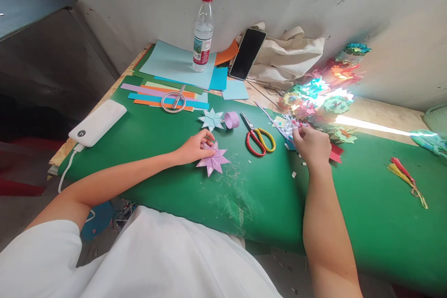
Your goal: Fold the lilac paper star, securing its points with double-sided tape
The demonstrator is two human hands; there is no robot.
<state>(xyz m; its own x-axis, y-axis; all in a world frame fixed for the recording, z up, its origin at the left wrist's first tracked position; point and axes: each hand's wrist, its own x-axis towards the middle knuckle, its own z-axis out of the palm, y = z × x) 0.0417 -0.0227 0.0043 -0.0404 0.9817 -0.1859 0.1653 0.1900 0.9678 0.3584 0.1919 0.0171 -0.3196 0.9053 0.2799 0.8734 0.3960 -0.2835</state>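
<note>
Left hand (193,148) pinches the purple paper star (213,160) flat on the green bench (349,205). Right hand (310,145) curls closed on paper scraps (291,125), beside the scissors (257,137). Open green stretches toward the near edge.

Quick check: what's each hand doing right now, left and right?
Left hand: fingers closed on the purple paper star.
Right hand: curled at the paper scraps; whether it grips anything cannot be told.

Single head-worn view, close above, forward and down over the green table (146,163); far wall beyond
</note>
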